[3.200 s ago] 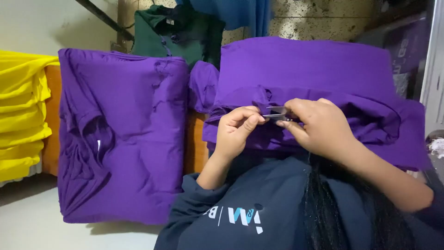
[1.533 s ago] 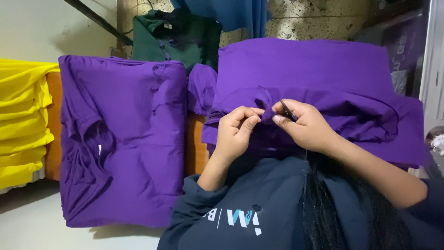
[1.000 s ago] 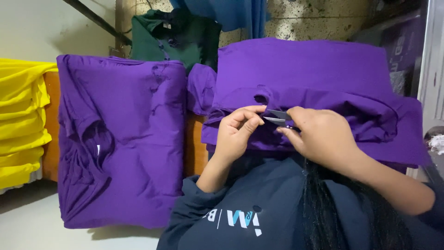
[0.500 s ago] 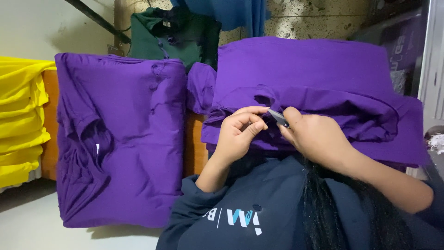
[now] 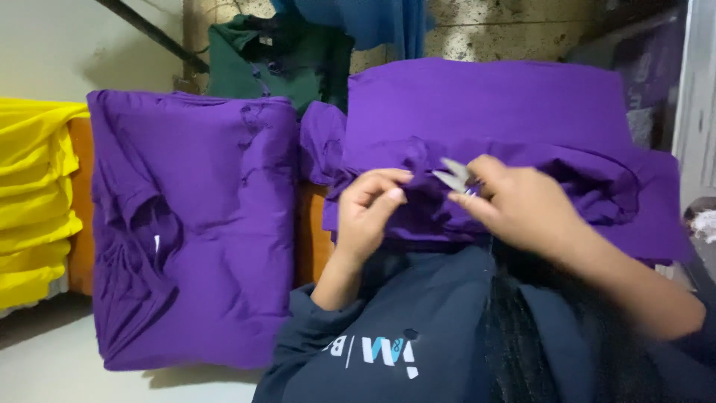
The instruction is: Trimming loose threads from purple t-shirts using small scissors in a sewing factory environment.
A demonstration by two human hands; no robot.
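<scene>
Head view: both hands work at the near edge of a purple garment (image 5: 485, 112) that lies folded on the person's lap, in front of a dark navy sweatshirt (image 5: 403, 328). The left hand (image 5: 371, 213) pinches a fold of the purple fabric between thumb and fingertips. The right hand (image 5: 522, 209) grips a small pair of metal snips (image 5: 453, 176), whose blades point toward the pinched fold and stand open; motion blur hides whether they touch cloth or thread.

Status, as a judgement: trimming of this garment is in progress at the hem or collar edge. No loose thread is resolvable, so the remaining amount on this piece cannot be told.

To the left, a stack of purple shirts (image 5: 194, 224) lies flat and folded on an orange-brown counter (image 5: 312, 231), touching the lap garment's left corner. Further left sits a stack of yellow garments (image 5: 33, 201). Behind, a green garment (image 5: 280, 60) and a blue cloth (image 5: 373, 19) lie against the wall. Which stack is finished work cannot be determined.
</scene>
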